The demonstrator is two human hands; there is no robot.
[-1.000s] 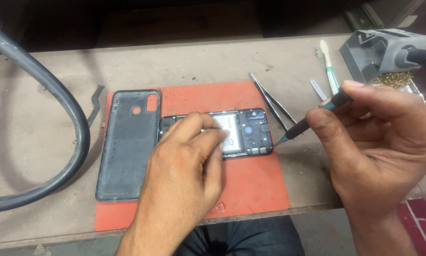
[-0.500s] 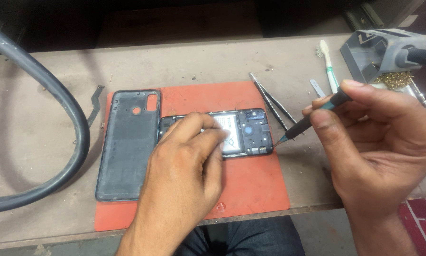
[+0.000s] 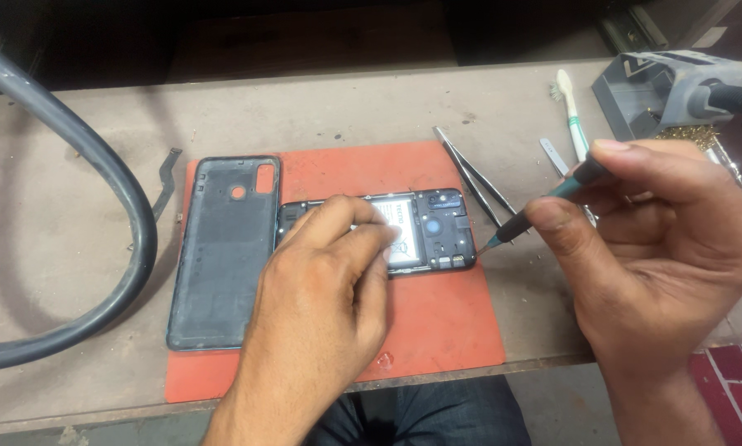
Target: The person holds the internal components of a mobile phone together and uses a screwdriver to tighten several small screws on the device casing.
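Note:
An opened phone (image 3: pixel 437 231) lies face down on an orange mat (image 3: pixel 437 330), its battery and camera end showing. My left hand (image 3: pixel 321 306) presses on its left half, fingers bent over the battery. My right hand (image 3: pixel 660 248) grips a thin dark screwdriver (image 3: pixel 544 206), whose tip sits just off the phone's lower right corner. The phone's removed black back cover (image 3: pixel 222 256) rests on the mat's left edge.
Black tweezers (image 3: pixel 470 173) lie right of the phone. A white toothbrush (image 3: pixel 571 111) and a small metal tool (image 3: pixel 552 153) sit further right. A grey soldering stand (image 3: pixel 668 83) is at the back right, a thick black hose (image 3: pixel 98 206) at the left, next to a flex strip (image 3: pixel 166 182).

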